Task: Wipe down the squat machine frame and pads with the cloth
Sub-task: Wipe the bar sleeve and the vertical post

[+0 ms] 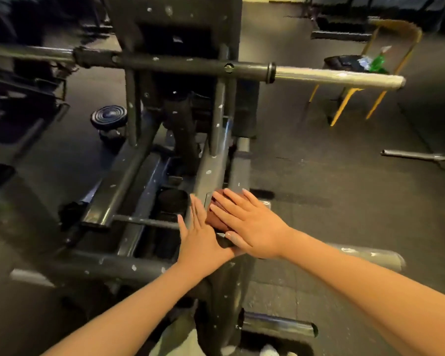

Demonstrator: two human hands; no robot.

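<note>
The squat machine frame (211, 173) fills the space before me, heavy painted steel, chipped and rigid, so it will not shift under pressure. My right hand (247, 224) lies flat with fingers spread, pressing the cloth (213, 218) onto the frame's sloping rail; the grip is open-palmed, pinning rather than pinching. My left hand (201, 242) rests open just beside it on the same rail. The cloth looks soft, thin and light, best bunched under the palm. Around the frame lies dark rubber floor (332, 201), with a yellow-legged chair (370, 70) well beyond.
</note>
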